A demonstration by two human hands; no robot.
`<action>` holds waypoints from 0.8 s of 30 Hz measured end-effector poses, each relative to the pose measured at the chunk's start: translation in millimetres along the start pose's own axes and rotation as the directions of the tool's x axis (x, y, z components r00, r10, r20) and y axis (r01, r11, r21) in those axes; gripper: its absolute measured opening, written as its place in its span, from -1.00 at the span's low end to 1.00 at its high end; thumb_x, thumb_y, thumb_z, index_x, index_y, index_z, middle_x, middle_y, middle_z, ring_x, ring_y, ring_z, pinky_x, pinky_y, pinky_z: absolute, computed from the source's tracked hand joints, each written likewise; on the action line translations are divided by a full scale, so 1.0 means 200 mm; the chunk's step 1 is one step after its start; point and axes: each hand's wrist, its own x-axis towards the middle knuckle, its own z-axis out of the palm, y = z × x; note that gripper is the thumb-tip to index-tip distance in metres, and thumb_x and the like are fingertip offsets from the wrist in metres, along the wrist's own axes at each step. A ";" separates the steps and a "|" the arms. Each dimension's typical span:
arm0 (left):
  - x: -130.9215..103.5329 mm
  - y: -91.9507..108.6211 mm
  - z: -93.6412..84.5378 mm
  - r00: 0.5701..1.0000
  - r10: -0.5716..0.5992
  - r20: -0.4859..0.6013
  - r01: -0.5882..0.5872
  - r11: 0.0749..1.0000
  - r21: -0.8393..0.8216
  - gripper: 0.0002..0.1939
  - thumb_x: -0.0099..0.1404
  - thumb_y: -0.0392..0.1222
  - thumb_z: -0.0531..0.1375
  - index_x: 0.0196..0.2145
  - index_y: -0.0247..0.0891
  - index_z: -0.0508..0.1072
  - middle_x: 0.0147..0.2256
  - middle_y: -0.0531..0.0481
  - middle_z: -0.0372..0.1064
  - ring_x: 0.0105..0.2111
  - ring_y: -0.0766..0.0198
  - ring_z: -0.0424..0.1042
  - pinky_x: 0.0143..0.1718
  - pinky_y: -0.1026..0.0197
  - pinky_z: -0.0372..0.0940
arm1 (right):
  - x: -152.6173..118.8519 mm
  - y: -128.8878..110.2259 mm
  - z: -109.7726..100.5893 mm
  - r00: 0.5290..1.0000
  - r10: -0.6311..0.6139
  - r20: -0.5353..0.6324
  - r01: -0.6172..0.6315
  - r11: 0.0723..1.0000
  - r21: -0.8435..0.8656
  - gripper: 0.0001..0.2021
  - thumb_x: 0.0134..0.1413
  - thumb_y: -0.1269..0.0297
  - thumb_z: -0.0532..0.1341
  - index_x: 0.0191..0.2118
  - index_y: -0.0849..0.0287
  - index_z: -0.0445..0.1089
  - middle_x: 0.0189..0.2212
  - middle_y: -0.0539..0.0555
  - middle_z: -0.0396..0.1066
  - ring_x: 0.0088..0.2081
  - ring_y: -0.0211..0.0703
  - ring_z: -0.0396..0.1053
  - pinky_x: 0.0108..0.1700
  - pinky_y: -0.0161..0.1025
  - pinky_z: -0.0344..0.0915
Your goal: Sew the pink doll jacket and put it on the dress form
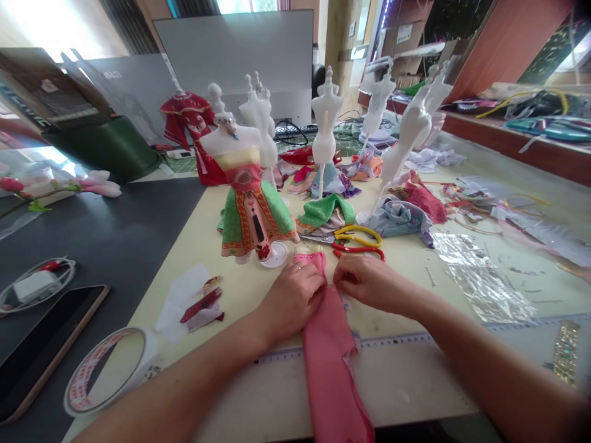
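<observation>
A long strip of pink fabric (325, 357) runs from the table's near edge up between my two hands. My left hand (295, 292) presses on the strip with its fingers bent over it, a ring on one finger. At the strip's right edge, the fingers of my right hand (364, 282) are pinched together on the cloth. Beyond my hands the far end of the strip shows a pale dotted trim. Scissors (355, 239) with yellow and red handles lie just past my right hand. A clear ruler (397, 339) passes under the fabric.
A small mannequin in a green and pink dress (258, 215) stands ahead, with several white mannequins (326, 117) behind. Fabric scraps (399, 212) lie about them. At left are a tape roll (108, 372), a phone (48, 344) and a charger (34, 286). Clear plastic bags (480, 274) lie right.
</observation>
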 end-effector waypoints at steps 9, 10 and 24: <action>0.04 0.00 0.00 0.999 -0.033 -0.003 0.033 0.999 -0.016 -0.87 0.19 -0.37 0.07 -0.46 -0.28 0.38 -0.39 0.00 0.36 -0.36 0.25 0.30 -0.27 0.15 0.19 | 0.00 -0.01 -0.01 1.000 0.007 0.014 -0.007 1.000 -0.010 -0.84 -0.08 0.54 0.10 -0.47 0.18 0.37 -0.49 -0.02 0.39 -0.42 -0.27 0.28 -0.38 -0.34 0.09; 0.04 0.00 0.00 0.999 -0.031 -0.005 0.031 0.999 -0.010 -0.87 0.19 -0.37 0.07 -0.46 -0.28 0.38 -0.39 0.00 0.36 -0.36 0.25 0.30 -0.26 0.15 0.19 | 0.00 -0.01 -0.01 1.000 0.006 0.015 -0.005 1.000 -0.012 -0.84 -0.08 0.54 0.10 -0.47 0.19 0.37 -0.49 -0.02 0.39 -0.42 -0.27 0.28 -0.38 -0.34 0.08; 0.07 -0.02 0.03 0.996 -0.079 -0.048 0.075 0.994 -0.074 -0.90 0.17 -0.35 0.11 -0.44 -0.26 0.40 -0.41 0.04 0.41 -0.36 0.26 0.34 -0.22 0.13 0.16 | 0.00 0.01 0.00 1.000 -0.005 -0.010 0.004 0.998 -0.065 -0.83 -0.07 0.55 0.08 -0.46 0.19 0.36 -0.47 -0.01 0.39 -0.40 -0.26 0.29 -0.37 -0.34 0.07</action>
